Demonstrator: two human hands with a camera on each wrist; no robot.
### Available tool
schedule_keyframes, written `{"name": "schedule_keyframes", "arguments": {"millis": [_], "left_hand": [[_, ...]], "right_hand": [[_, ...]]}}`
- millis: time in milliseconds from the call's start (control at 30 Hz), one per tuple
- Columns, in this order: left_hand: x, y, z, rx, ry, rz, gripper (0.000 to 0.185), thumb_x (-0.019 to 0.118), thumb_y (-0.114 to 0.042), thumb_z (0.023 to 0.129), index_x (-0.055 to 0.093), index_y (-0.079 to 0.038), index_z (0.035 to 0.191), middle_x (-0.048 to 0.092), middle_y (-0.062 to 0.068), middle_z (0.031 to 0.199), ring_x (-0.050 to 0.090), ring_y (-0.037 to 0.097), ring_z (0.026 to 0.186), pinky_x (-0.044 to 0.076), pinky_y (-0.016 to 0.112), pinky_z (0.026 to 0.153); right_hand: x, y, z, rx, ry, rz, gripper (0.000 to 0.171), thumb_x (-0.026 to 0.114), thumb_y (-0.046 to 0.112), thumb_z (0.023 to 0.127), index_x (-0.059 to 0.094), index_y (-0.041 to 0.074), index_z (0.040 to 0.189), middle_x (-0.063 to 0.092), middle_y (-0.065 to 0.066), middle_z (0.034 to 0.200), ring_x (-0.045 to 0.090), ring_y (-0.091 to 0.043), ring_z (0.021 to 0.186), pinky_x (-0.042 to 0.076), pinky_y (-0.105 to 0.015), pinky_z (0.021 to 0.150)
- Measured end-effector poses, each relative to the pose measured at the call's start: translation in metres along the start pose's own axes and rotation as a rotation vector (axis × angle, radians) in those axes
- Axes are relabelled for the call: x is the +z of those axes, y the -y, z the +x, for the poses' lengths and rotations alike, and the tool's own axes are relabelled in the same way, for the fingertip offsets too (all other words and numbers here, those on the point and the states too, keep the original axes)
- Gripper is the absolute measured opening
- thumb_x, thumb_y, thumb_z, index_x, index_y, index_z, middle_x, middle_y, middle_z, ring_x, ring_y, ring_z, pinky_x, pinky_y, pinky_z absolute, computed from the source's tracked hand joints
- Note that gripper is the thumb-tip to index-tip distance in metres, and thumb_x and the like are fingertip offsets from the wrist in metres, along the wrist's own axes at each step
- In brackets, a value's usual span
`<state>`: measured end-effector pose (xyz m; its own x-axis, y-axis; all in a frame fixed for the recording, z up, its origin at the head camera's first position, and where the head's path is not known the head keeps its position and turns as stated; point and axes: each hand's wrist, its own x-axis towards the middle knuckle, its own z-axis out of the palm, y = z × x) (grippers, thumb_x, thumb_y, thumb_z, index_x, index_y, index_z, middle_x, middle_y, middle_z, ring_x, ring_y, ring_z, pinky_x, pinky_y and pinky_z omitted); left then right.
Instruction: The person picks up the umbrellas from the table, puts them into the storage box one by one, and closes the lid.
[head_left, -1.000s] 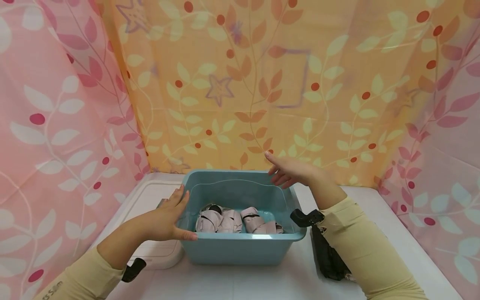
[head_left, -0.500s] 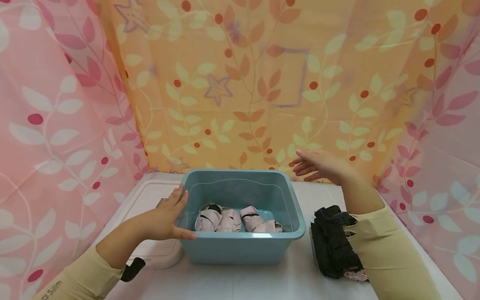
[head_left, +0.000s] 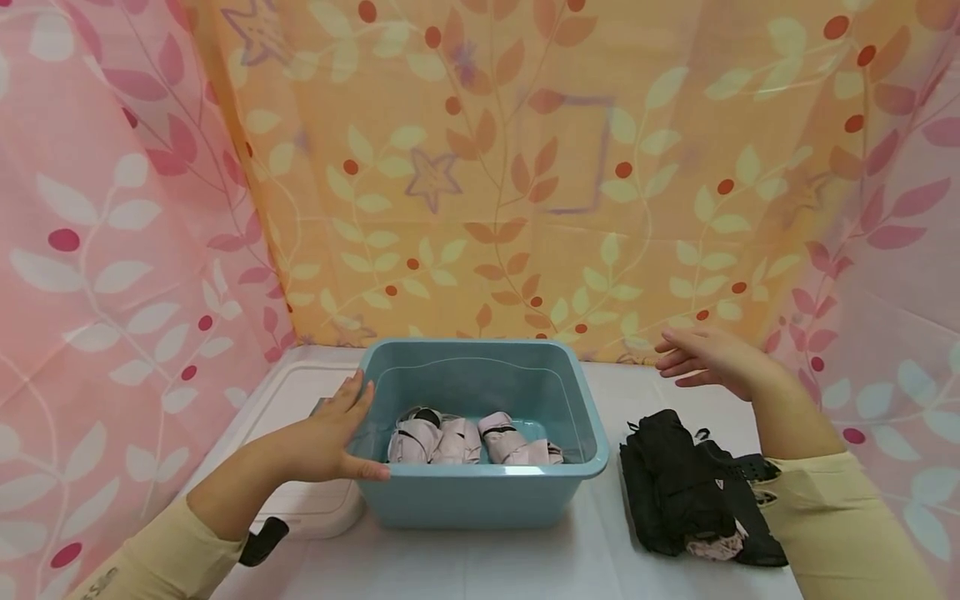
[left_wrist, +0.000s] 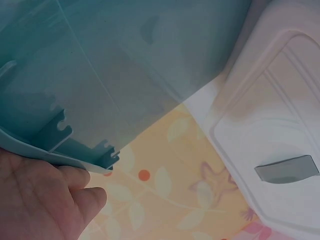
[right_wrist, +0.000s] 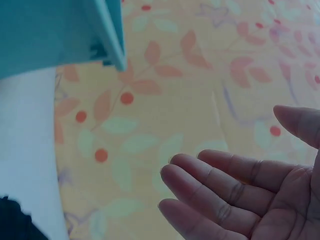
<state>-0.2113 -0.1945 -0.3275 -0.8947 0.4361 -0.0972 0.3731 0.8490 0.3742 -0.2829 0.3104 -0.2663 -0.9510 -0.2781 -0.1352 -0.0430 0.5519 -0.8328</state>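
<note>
A teal plastic tub (head_left: pixel 480 492) stands mid-table with several rolled pale pink and black cloth items (head_left: pixel 468 440) inside. My left hand (head_left: pixel 330 437) lies flat against the tub's left wall, thumb along the front rim; the left wrist view shows the tub's rim (left_wrist: pixel 60 157) above my palm (left_wrist: pixel 40 200). My right hand (head_left: pixel 708 360) hovers with straight fingers above the table to the right of the tub, holding nothing; in the right wrist view its fingers (right_wrist: pixel 220 190) are spread. A pile of black cloth (head_left: pixel 686 487) lies on the table below that hand.
A white plastic lid (head_left: pixel 300 400) lies flat to the left of the tub, partly under it; the left wrist view shows the lid (left_wrist: pixel 270 135) with a grey handle recess. Patterned curtains (head_left: pixel 480 167) wall in the white table (head_left: pixel 487 567) on three sides.
My right hand has moved from above the tub's back right corner out to the right. The black cloth pile has come into full view. The left hand has stayed on the tub.
</note>
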Motion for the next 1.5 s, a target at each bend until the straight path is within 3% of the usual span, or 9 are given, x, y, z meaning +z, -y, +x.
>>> {"name": "schedule_keyframes", "arguments": {"millis": [433, 867, 1200, 1333, 1500], "left_hand": [[-0.001, 0.002, 0.0, -0.001, -0.013, 0.006, 0.124, 0.063, -0.071, 0.063, 0.003, 0.001, 0.145, -0.01, 0.019, 0.151, -0.006, 0.039, 0.137, 0.004, 0.063, 0.103], [-0.004, -0.001, -0.003, 0.001, -0.014, -0.013, 0.122, 0.064, -0.068, 0.064, 0.003, 0.001, 0.145, -0.01, 0.019, 0.151, -0.006, 0.04, 0.137, 0.004, 0.063, 0.103], [-0.001, 0.002, -0.002, 0.004, -0.009, -0.001, 0.123, 0.063, -0.071, 0.063, 0.004, 0.0, 0.146, -0.011, 0.017, 0.151, -0.007, 0.037, 0.138, 0.005, 0.061, 0.104], [0.0, 0.004, -0.001, 0.009, -0.005, 0.006, 0.123, 0.062, -0.071, 0.064, 0.003, 0.0, 0.146, -0.013, 0.017, 0.151, -0.007, 0.037, 0.138, 0.004, 0.061, 0.104], [-0.001, 0.005, -0.001, 0.013, -0.004, 0.016, 0.123, 0.061, -0.071, 0.065, 0.002, -0.001, 0.146, -0.013, 0.017, 0.151, -0.007, 0.038, 0.137, 0.004, 0.061, 0.104]], "right_hand": [[-0.025, -0.071, -0.024, 0.154, -0.025, 0.027, 0.067, 0.035, 0.043, 0.098, 0.039, -0.017, 0.125, 0.066, -0.011, 0.098, 0.065, -0.022, 0.089, 0.051, -0.041, 0.081], [-0.024, -0.139, -0.043, 0.332, -0.025, 0.006, 0.074, 0.035, 0.051, 0.095, 0.041, -0.017, 0.123, 0.065, -0.012, 0.1, 0.063, -0.027, 0.091, 0.052, -0.042, 0.078], [-0.022, -0.19, -0.049, 0.493, -0.035, 0.045, 0.076, 0.047, 0.051, 0.09, 0.044, -0.019, 0.118, 0.064, -0.014, 0.095, 0.063, -0.025, 0.085, 0.052, -0.043, 0.075], [-0.012, -0.199, -0.052, 0.525, -0.03, 0.056, 0.073, 0.052, 0.046, 0.089, 0.04, -0.019, 0.117, 0.061, -0.014, 0.092, 0.062, -0.023, 0.081, 0.052, -0.041, 0.073], [0.002, -0.206, -0.054, 0.518, -0.029, 0.069, 0.051, 0.059, 0.036, 0.087, 0.048, -0.012, 0.104, 0.058, -0.014, 0.089, 0.06, -0.022, 0.077, 0.053, -0.039, 0.069]]}}
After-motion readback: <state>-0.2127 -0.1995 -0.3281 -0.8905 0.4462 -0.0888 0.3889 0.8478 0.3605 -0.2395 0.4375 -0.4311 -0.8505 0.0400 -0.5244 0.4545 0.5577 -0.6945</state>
